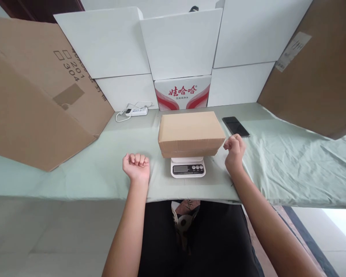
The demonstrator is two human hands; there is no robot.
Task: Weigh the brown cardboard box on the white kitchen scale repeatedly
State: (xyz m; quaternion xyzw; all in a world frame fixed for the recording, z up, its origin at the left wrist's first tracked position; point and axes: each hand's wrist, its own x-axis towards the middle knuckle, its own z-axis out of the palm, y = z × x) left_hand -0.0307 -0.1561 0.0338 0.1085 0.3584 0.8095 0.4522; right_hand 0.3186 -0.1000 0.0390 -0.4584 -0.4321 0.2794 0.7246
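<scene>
A closed brown cardboard box point(192, 127) rests on a white kitchen scale point(188, 175), whose small display and row of buttons face me. The display looks blank. To the left of the scale, my left hand point(136, 166) lies on the cloth palm up, its fingers curled in and nothing in them. My right hand point(235, 152) is closed in a loose fist just off the box's right front corner, apart from it as far as I can see. Beyond that fist lies a dark smartphone point(235, 126).
A pale green cloth point(276, 165) covers the table. White boxes point(181, 44) are stacked at the back, above a red-and-white printed carton point(183, 93). A white power strip point(137, 111) with its cable lies back left. Large cardboard panels flank both sides, left point(40, 84) and right point(320, 77).
</scene>
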